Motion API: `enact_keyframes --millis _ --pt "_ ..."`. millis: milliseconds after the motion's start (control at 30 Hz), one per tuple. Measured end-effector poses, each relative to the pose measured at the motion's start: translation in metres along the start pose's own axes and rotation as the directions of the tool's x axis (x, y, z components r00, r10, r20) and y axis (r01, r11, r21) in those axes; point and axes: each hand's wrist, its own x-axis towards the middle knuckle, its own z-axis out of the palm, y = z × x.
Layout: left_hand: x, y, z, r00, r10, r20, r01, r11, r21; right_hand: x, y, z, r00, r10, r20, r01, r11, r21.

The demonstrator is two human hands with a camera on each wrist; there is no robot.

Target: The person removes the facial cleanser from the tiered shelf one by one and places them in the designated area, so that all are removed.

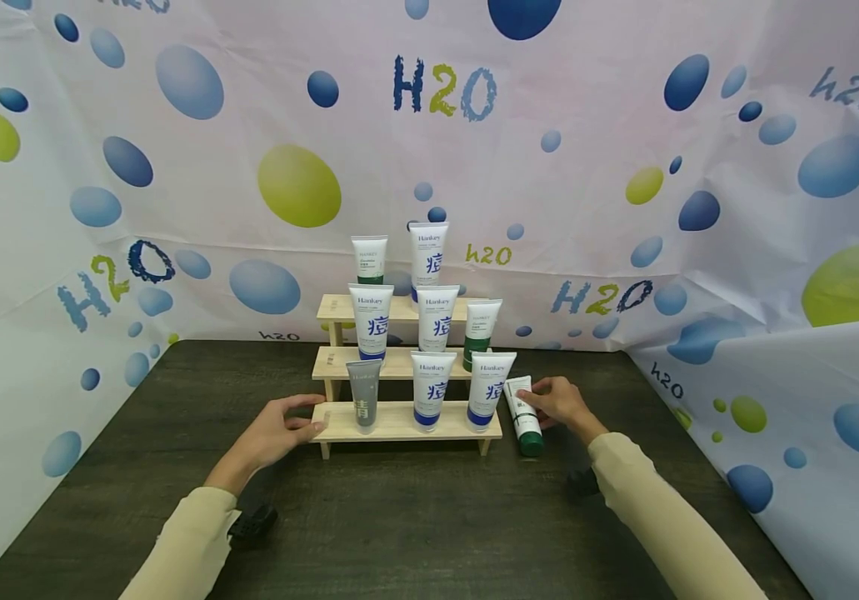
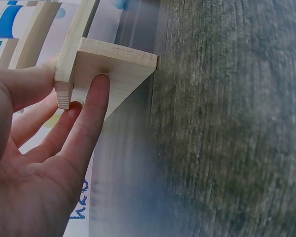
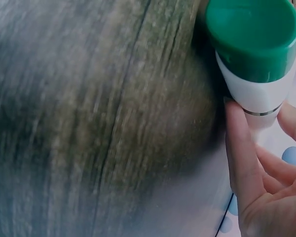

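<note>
A three-step wooden display rack (image 1: pixel 395 422) holds squeeze tubes standing on their caps. At its lower left end my left hand (image 1: pixel 270 435) grips the lowest board; in the left wrist view the thumb meets the board's edge and the fingers touch the wooden leg (image 2: pixel 123 61) beneath. To the right of the rack, my right hand (image 1: pixel 560 403) holds a white squeeze tube (image 1: pixel 524 417) between thumb and fingers. Its green cap (image 3: pixel 254 39) points toward me, and the tube slants low over the dark table. The right wrist view shows fingertips against the white body below the cap.
On the lowest step stand a grey tube (image 1: pixel 365 392) and two blue-capped white ones. The middle step carries two blue-capped tubes and a green-capped one (image 1: pixel 481 325). Another green-capped tube (image 1: pixel 370 257) and a blue-capped tube (image 1: pixel 427 250) top the rack. A patterned curtain (image 1: pixel 429 150) hangs behind.
</note>
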Motion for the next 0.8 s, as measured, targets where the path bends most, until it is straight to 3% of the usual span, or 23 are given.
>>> enact_keyframes --millis 400,800 --pt "-0.0005 -0.0005 -0.0008 1.000 -0.005 0.000 0.005 1.000 -0.001 -0.0039 -0.0027 -0.0012 0.999 0.026 0.045 -0.029 0.998 0.055" --pt "-0.0011 0.0017 -0.0009 1.000 -0.013 -0.004 0.013 1.000 0.006 -0.0029 -0.0027 -0.0013 0.997 0.054 0.064 -0.054 0.998 0.007"
